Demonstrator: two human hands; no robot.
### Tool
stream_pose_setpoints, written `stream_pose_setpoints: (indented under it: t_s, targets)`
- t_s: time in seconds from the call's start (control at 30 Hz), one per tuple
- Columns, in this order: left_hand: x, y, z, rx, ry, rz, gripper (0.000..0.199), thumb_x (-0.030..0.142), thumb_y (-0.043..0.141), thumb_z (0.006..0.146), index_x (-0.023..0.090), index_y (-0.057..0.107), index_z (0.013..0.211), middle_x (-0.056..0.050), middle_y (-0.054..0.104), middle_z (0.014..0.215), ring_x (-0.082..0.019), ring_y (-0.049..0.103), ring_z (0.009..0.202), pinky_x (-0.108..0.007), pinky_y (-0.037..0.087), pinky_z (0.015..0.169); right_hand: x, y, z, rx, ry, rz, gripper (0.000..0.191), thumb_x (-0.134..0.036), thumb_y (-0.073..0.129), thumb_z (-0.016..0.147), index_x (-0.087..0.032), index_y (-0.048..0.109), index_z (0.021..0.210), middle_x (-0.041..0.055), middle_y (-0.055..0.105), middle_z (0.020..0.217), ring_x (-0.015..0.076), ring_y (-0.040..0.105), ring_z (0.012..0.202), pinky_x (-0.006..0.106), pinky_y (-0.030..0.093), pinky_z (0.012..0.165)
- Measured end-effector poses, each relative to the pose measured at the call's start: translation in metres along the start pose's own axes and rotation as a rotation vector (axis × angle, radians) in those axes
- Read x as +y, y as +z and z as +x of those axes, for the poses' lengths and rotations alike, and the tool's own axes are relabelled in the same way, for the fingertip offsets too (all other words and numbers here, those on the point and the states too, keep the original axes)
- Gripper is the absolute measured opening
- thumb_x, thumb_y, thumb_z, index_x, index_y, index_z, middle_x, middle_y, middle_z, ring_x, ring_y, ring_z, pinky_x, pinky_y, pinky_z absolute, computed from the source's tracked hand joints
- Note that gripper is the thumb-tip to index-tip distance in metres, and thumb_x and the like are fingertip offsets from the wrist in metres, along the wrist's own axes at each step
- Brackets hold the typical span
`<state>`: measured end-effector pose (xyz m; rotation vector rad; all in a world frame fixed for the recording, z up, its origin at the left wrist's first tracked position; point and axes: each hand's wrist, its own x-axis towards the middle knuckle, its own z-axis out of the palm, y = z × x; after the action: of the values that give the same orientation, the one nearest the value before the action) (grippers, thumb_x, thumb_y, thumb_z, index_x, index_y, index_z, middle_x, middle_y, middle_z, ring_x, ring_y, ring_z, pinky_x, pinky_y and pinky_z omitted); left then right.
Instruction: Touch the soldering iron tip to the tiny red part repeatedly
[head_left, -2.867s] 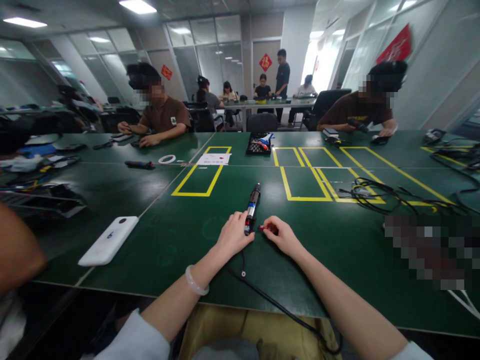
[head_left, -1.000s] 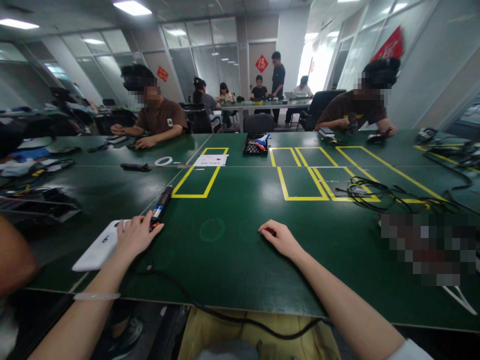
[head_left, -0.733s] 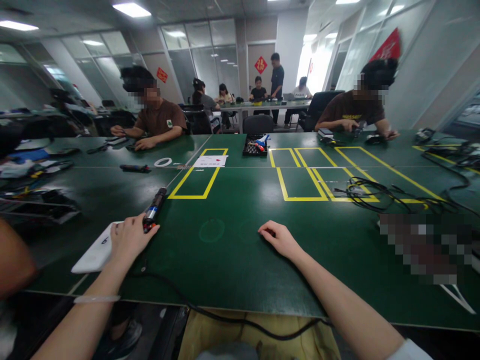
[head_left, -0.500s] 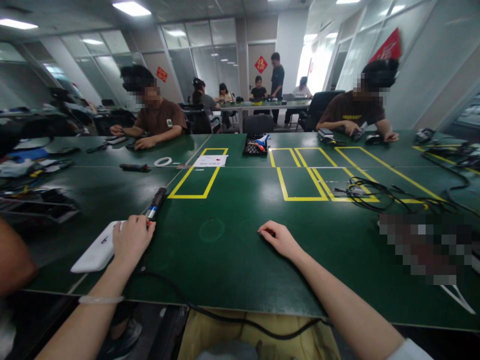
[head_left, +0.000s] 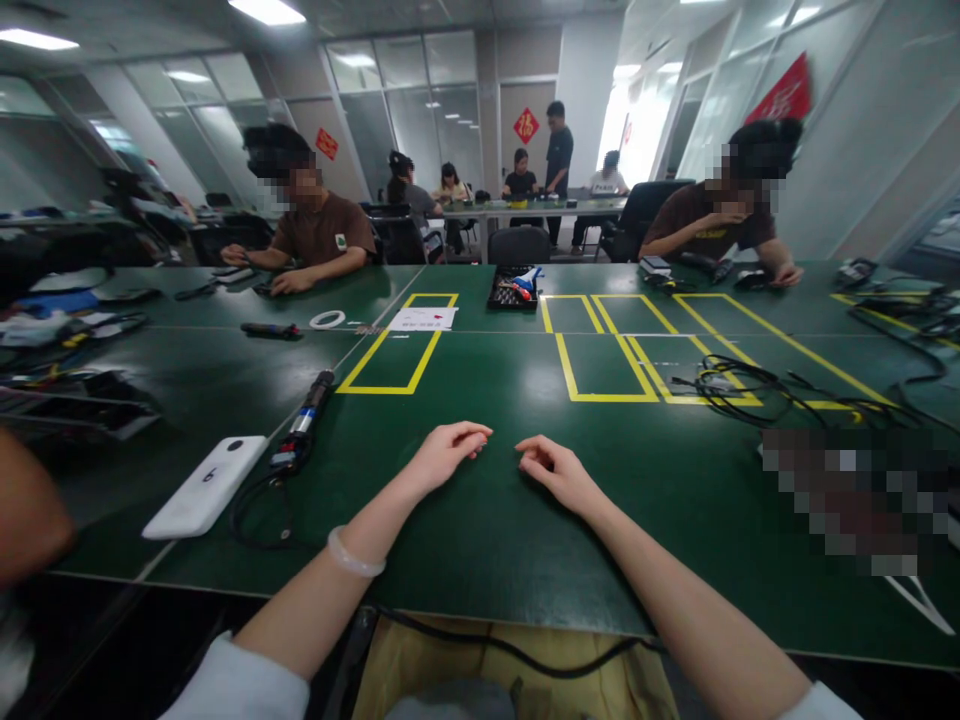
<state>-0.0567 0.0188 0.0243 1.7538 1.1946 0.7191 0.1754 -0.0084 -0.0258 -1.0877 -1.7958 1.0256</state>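
My left hand point(head_left: 450, 452) rests on the green table, loosely bent, its fingers stretched toward my right hand. Nothing shows in it. Across a small gap, my right hand point(head_left: 553, 470) lies on its side with fingers gently curled and a gap beside the thumb; it also appears to hold nothing. To the left of my left hand lies a black cylindrical device point(head_left: 304, 420) with a blue and silver band and a cord. Beside it is a flat white case point(head_left: 206, 488), marked with a digit, with a dark oval near its top.
Yellow tape outlines point(head_left: 375, 390) mark the green table point(head_left: 480, 560). A white paper sheet point(head_left: 424, 319), tape roll point(head_left: 328, 320) and black tray point(head_left: 512, 290) with tools lie farther back. Coiled black cables point(head_left: 739, 385) are at right. Two people sit opposite; another person's arm point(head_left: 30, 510) is at left.
My left hand has left the black cylindrical device and moved right, near my right hand, which stays put. The person at the far right has raised a hand toward the head.
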Motion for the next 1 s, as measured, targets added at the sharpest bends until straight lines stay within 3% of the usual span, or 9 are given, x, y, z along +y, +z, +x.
stream_pose_setpoints:
  t_s: [0.1, 0.23, 0.5, 0.7, 0.8, 1.0]
  targets:
    - [0.004, 0.032, 0.010, -0.131, -0.037, -0.207, 0.048, 0.039, 0.062, 0.078, 0.012, 0.056, 0.117, -0.002, 0.064, 0.076, -0.012, 0.058, 0.070, -0.027, 0.046, 0.071, 0.003, 0.001, 0.001, -0.037, 0.000, 0.111, 0.032, -0.037, 0.060, 0.085, -0.018, 0.056, 0.111, 0.0002, 0.063, 0.081, 0.0106, 0.054, 0.065, 0.023, 0.044, 0.062]
    - [-0.001, 0.051, 0.012, -0.161, -0.071, -0.309, 0.051, 0.039, 0.067, 0.075, 0.012, 0.052, 0.115, 0.001, 0.061, 0.069, -0.011, 0.057, 0.064, -0.026, 0.044, 0.067, 0.005, 0.003, 0.003, -0.107, -0.008, 0.172, 0.027, -0.041, 0.059, 0.086, -0.017, 0.057, 0.100, 0.0030, 0.067, 0.084, 0.0119, 0.058, 0.068, 0.025, 0.047, 0.065]
    - [-0.012, 0.051, 0.011, -0.166, -0.083, -0.423, 0.034, 0.045, 0.060, 0.081, 0.012, 0.057, 0.088, -0.005, 0.064, 0.079, -0.012, 0.059, 0.069, -0.028, 0.046, 0.072, 0.004, 0.006, 0.003, -0.024, -0.032, 0.135, 0.021, -0.036, 0.059, 0.086, -0.019, 0.056, 0.098, 0.0016, 0.063, 0.085, 0.0114, 0.057, 0.069, 0.024, 0.046, 0.064]
    - [-0.012, 0.050, 0.008, -0.114, -0.059, -0.408, 0.030, 0.037, 0.068, 0.075, 0.012, 0.058, 0.089, -0.002, 0.062, 0.080, -0.010, 0.058, 0.073, -0.026, 0.044, 0.074, 0.002, 0.005, 0.002, 0.016, -0.049, 0.056, 0.021, -0.032, 0.058, 0.085, -0.019, 0.054, 0.102, 0.0002, 0.060, 0.083, 0.0109, 0.053, 0.067, 0.023, 0.043, 0.062]
    - [-0.010, 0.048, 0.007, -0.106, -0.038, -0.344, 0.028, 0.034, 0.069, 0.074, 0.013, 0.059, 0.090, -0.001, 0.062, 0.079, -0.011, 0.057, 0.073, -0.024, 0.043, 0.071, 0.001, 0.005, 0.003, 0.032, -0.016, 0.023, 0.018, -0.034, 0.057, 0.086, -0.018, 0.058, 0.095, 0.0006, 0.061, 0.081, 0.0115, 0.053, 0.067, 0.024, 0.043, 0.062]
    - [-0.008, 0.052, 0.007, -0.090, 0.022, -0.226, 0.021, 0.028, 0.068, 0.073, 0.013, 0.059, 0.084, -0.004, 0.063, 0.083, -0.014, 0.060, 0.079, -0.027, 0.045, 0.077, 0.003, 0.003, 0.004, 0.020, -0.028, -0.046, 0.016, -0.027, 0.063, 0.080, -0.017, 0.063, 0.092, 0.0011, 0.063, 0.080, 0.0119, 0.055, 0.067, 0.024, 0.043, 0.062]
